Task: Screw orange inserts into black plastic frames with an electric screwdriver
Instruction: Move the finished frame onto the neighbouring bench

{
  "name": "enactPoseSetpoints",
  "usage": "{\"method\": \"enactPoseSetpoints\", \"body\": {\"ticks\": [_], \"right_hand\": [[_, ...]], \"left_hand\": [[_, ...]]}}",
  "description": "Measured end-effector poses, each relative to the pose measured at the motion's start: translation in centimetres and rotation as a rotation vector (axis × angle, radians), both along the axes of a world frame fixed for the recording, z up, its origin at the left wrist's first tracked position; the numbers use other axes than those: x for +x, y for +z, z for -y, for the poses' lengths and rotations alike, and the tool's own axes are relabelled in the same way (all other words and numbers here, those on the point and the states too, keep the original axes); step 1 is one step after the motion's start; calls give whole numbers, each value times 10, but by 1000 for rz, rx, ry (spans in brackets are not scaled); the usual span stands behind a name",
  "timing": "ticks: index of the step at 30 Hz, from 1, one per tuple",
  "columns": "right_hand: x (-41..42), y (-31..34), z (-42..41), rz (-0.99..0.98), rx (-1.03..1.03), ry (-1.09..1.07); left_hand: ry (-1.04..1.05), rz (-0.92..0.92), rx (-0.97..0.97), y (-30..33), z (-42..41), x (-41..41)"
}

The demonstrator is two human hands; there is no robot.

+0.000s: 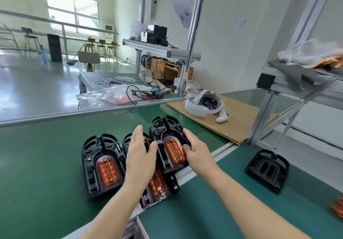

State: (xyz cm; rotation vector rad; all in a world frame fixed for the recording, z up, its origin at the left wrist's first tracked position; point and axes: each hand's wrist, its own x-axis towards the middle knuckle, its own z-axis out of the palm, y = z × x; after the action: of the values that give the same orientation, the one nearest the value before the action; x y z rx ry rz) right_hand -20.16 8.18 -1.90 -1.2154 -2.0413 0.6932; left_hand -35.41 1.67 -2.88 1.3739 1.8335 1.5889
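Left hand (141, 157) flat — grip released, over middle frame (157, 186) | right hand (196, 153) grip pinching upper frame (167, 142)

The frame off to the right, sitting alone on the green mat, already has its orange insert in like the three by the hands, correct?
Not quite. In the head view, the lone black frame on the right holds no orange insert; its openings show only black. The three frames near the hands do carry inserts: the left frame, the middle frame and the one the right hand grips.

left hand (140, 157), right hand (198, 153), black frames (167, 136), orange inserts (175, 150)
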Motion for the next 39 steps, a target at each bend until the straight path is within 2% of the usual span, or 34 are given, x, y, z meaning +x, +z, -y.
{"method": "enactPoseSetpoints", "body": {"ticks": [7,9,27,39], "right_hand": [[18,-3,-36,21,-63,-56],[18,-4,-43,10,-74,-52],[4,-34,-62,44,-169,-52],[8,-43,-56,7,-87,-98]], "left_hand": [[-71,-382,-40,-9,-22,2],[-85,-442,-58,-10,-32,5],[18,-803,-180,-29,-56,10],[3,-838,-168,-24,-52,23]]}}
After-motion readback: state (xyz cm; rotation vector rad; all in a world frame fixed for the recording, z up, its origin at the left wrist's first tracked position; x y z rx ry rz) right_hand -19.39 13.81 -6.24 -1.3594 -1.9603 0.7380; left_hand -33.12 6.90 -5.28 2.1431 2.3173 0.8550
